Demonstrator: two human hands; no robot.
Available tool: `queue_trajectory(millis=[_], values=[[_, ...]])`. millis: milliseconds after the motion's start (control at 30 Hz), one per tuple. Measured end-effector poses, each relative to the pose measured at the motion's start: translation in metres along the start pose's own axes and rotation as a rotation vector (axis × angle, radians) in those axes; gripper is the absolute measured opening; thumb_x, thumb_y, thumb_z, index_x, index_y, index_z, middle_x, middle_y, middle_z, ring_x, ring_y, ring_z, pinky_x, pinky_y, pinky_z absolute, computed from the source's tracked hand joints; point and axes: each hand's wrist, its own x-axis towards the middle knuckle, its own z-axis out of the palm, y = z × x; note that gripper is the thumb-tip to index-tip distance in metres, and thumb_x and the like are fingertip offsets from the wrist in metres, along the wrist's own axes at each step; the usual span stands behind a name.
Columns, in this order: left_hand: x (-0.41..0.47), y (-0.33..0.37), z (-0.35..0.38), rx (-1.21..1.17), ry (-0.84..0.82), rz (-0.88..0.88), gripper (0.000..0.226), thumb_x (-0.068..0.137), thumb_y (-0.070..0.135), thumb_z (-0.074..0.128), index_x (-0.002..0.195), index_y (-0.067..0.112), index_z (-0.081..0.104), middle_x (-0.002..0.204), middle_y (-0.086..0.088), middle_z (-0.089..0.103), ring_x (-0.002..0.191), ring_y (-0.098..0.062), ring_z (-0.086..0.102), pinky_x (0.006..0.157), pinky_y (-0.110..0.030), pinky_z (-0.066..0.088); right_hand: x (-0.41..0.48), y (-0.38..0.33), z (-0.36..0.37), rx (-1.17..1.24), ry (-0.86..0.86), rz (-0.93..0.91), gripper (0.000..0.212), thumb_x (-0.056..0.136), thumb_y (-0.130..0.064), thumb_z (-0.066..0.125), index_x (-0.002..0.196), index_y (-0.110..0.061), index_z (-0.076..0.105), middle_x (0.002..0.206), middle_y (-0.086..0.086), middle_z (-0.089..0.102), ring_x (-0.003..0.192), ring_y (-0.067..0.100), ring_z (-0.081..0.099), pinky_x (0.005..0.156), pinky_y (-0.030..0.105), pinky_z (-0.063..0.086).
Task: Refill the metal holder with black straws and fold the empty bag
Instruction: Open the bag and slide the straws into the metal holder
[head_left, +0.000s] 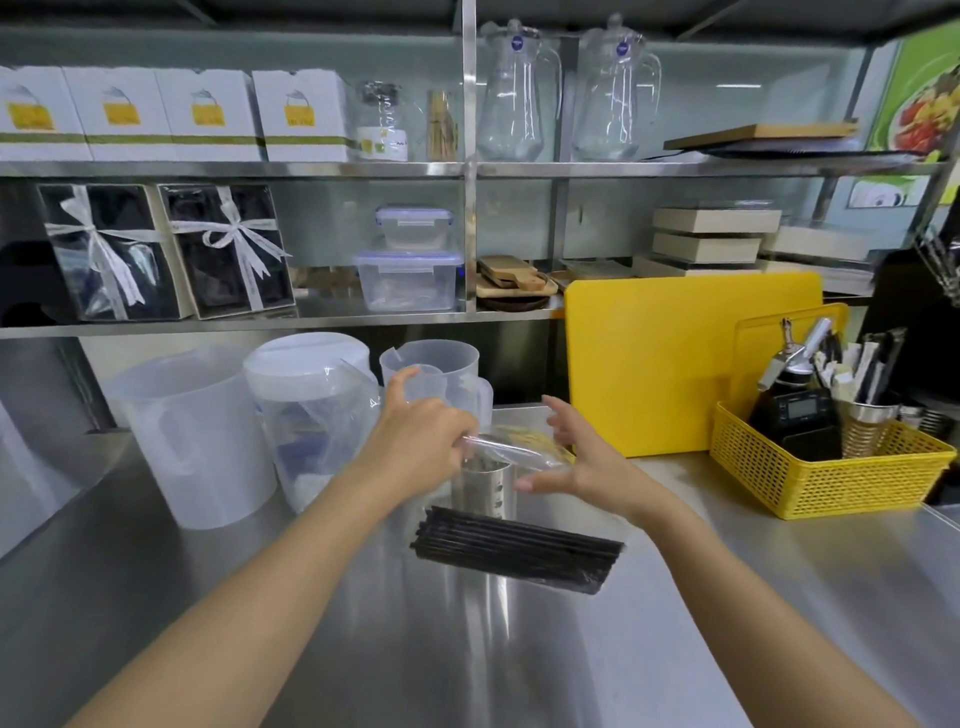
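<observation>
A clear plastic bag (511, 448) is held above the metal holder (483, 488), which stands upright on the steel counter. My left hand (421, 431) pinches the bag's left end. My right hand (582, 457) is at the bag's right end with fingers spread, touching or nearly touching it. A bundle of black straws (519, 548) lies flat on the counter just in front of the holder, apart from both hands. The inside of the holder is hidden by the bag.
White plastic jugs (197, 431) and a clear measuring jug (436, 374) stand behind and left of the holder. A yellow cutting board (675, 358) leans at the back right, beside a yellow basket (831, 467) with tools. Shelves with boxes and glass pitchers rise behind.
</observation>
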Motion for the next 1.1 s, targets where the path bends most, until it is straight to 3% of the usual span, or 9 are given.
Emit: queue_trajectory(millis=[100,267,400,567,667,767,833,867,1100], values=[[0.006,-0.001,-0.008,-0.012,0.051,-0.043,0.018,0.088,0.023,0.049,0.071,0.027,0.053,0.069,0.008,0.055,0.099,-0.016,0.056,0.114,-0.047,-0.005,-0.007,0.013,-0.007,0.073,-0.072,0.142,0.101,0.069,-0.025,0.079,0.144,-0.026,0.012,0.140,0.000,0.038,0.128,0.021,0.039,0.096,0.025,0.031],[0.011,-0.003,-0.009,-0.087,0.142,-0.127,0.020,0.084,0.017,0.052,0.067,0.026,0.056,0.068,0.009,0.056,0.097,-0.014,0.056,0.111,-0.046,-0.009,-0.009,0.038,-0.008,0.225,0.084,0.177,0.015,0.072,-0.009,0.075,0.079,-0.015,0.063,0.085,0.004,0.068,0.074,0.014,0.061,0.061,0.020,0.040],[0.015,-0.005,-0.010,-0.161,0.279,-0.169,0.012,0.082,0.033,0.059,0.090,0.029,0.067,0.116,0.007,0.058,0.125,-0.015,0.038,0.110,-0.049,-0.008,-0.009,0.045,-0.010,0.510,0.294,0.090,0.010,0.074,-0.001,0.070,0.081,0.006,0.068,0.074,0.014,0.068,0.064,0.020,0.060,0.057,0.023,0.044],[0.011,-0.029,-0.014,-0.378,0.648,-0.372,0.105,0.052,0.050,0.081,0.137,0.029,0.023,0.152,-0.014,0.019,0.140,-0.028,0.015,0.111,-0.051,0.004,-0.010,0.047,-0.021,0.657,0.373,-0.008,0.011,0.071,0.001,0.069,0.065,-0.008,0.071,0.065,0.003,0.073,0.064,0.018,0.065,0.066,0.029,0.046],[0.011,-0.052,-0.016,-0.779,0.536,-0.527,0.132,0.042,0.049,0.084,0.143,0.025,0.003,0.148,-0.005,0.027,0.137,-0.026,0.029,0.113,-0.049,0.016,-0.012,0.049,-0.028,0.750,0.357,-0.025,0.014,0.057,-0.018,0.079,0.063,-0.009,0.071,0.066,0.006,0.072,0.069,0.024,0.063,0.067,0.032,0.047],[0.006,-0.068,-0.014,-1.226,0.200,-0.579,0.089,0.065,0.019,0.081,0.138,0.023,0.029,0.101,-0.004,0.068,0.097,-0.021,0.061,0.097,-0.035,0.042,-0.012,0.052,-0.031,0.762,0.339,-0.007,0.011,0.059,-0.015,0.079,0.062,-0.010,0.070,0.066,0.007,0.071,0.069,0.023,0.063,0.066,0.032,0.047],[0.003,-0.074,-0.009,-1.279,0.168,-0.550,0.027,0.071,0.001,0.072,0.094,0.015,0.069,0.063,0.000,0.072,0.067,-0.018,0.065,0.075,-0.029,0.055,-0.011,0.053,-0.032,0.743,0.361,0.014,0.006,0.070,0.000,0.069,0.068,-0.004,0.066,0.067,0.007,0.071,0.070,0.022,0.063,0.067,0.034,0.044],[0.002,-0.072,-0.008,-1.289,0.191,-0.535,0.014,0.074,-0.005,0.068,0.076,0.009,0.070,0.052,0.001,0.068,0.054,-0.014,0.063,0.065,-0.024,0.055,-0.011,0.053,-0.033,0.742,0.373,0.016,0.005,0.072,0.002,0.067,0.071,-0.002,0.064,0.067,0.006,0.070,0.070,0.021,0.064,0.069,0.034,0.044],[0.008,-0.069,-0.013,-1.271,0.340,-0.464,0.013,0.077,-0.005,0.062,0.070,0.006,0.062,0.046,0.004,0.066,0.043,-0.003,0.058,0.054,-0.013,0.053,-0.005,0.053,-0.045,0.800,0.554,-0.090,0.005,0.063,-0.008,0.071,0.066,-0.008,0.067,0.062,0.002,0.071,0.070,0.023,0.063,0.072,0.033,0.044]])
